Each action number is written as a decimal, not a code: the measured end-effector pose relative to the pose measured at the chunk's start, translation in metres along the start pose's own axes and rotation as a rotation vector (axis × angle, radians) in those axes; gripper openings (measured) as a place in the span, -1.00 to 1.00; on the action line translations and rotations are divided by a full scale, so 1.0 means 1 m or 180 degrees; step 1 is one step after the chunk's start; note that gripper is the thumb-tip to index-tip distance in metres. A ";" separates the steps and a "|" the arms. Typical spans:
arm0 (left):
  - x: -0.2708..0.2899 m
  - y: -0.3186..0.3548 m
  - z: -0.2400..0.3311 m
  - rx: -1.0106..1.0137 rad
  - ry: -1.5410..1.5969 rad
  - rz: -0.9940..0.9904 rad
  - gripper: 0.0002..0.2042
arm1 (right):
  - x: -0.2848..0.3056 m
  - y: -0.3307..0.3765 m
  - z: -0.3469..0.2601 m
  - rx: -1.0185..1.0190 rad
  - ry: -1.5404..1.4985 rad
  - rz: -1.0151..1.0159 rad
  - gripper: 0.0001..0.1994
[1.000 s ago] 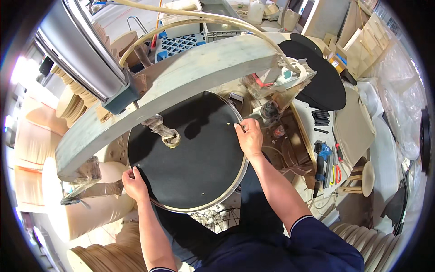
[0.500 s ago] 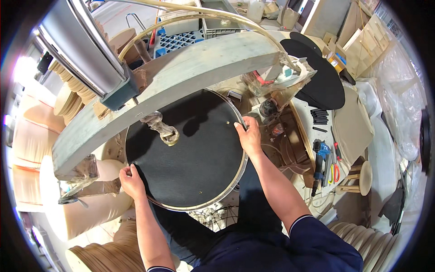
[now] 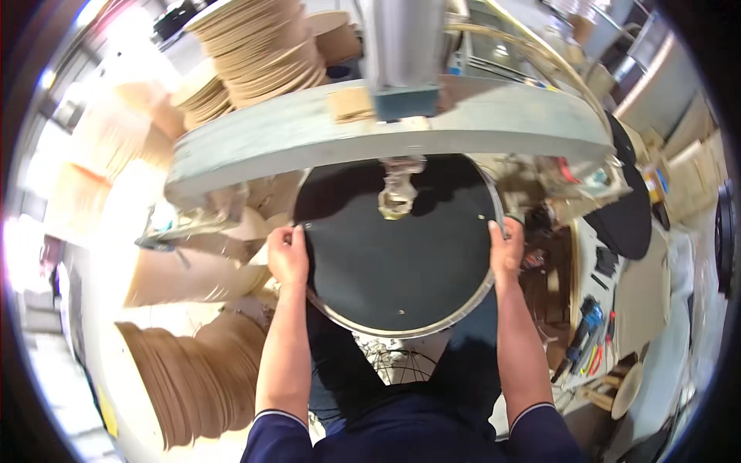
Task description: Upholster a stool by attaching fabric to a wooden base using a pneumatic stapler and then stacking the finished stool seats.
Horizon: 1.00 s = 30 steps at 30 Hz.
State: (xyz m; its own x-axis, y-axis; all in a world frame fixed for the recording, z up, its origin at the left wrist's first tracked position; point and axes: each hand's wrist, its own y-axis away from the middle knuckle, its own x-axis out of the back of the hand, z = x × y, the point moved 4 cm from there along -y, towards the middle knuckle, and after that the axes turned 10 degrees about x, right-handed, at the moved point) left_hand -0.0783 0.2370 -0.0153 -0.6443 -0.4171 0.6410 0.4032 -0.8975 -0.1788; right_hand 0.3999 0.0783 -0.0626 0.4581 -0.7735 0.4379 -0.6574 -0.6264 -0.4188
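A round black disc [image 3: 386, 262] with a pale metal rim lies over my lap, partly under a curved grey beam [image 3: 494, 139]. Small bright spots, perhaps holes or fasteners, show near its edge. My left hand [image 3: 289, 256] grips the disc's left edge, thumb on top. At the right edge my right hand [image 3: 506, 248] is closed the same way. The fingertips of both hands are hidden by the rim. A plastic-wrapped piece with a ring-like end [image 3: 396, 197] hangs from the beam's middle over the disc. A silver cylinder [image 3: 404, 46] stands above the beam.
Stacks of tan round boards [image 3: 258, 58] rise at the far left, and more ribbed tan boards [image 3: 193, 378] stand near left. On the right a bench carries a blue-black power tool [image 3: 584, 324], pliers [image 3: 594, 359], black strips [image 3: 606, 262] and black sheets [image 3: 625, 208]. A wooden stool [image 3: 624, 392] is below.
The view has swung, so the beam now runs nearly level and the disc sits closer to the middle. Both hands keep their hold at the disc's left and right edges.
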 end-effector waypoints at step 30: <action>0.005 -0.005 -0.007 0.0057 0.0037 0.0021 -0.73 | -0.008 -0.003 -0.018 -0.0622 -0.0556 -0.0069 -0.55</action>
State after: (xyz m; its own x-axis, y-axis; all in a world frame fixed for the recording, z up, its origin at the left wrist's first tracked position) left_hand -0.0884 0.2388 -0.0166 -0.6491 -0.4248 0.6311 0.4188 -0.8921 -0.1697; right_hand 0.3876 0.0877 -0.0503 0.5586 -0.7756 0.2941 -0.7416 -0.6258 -0.2418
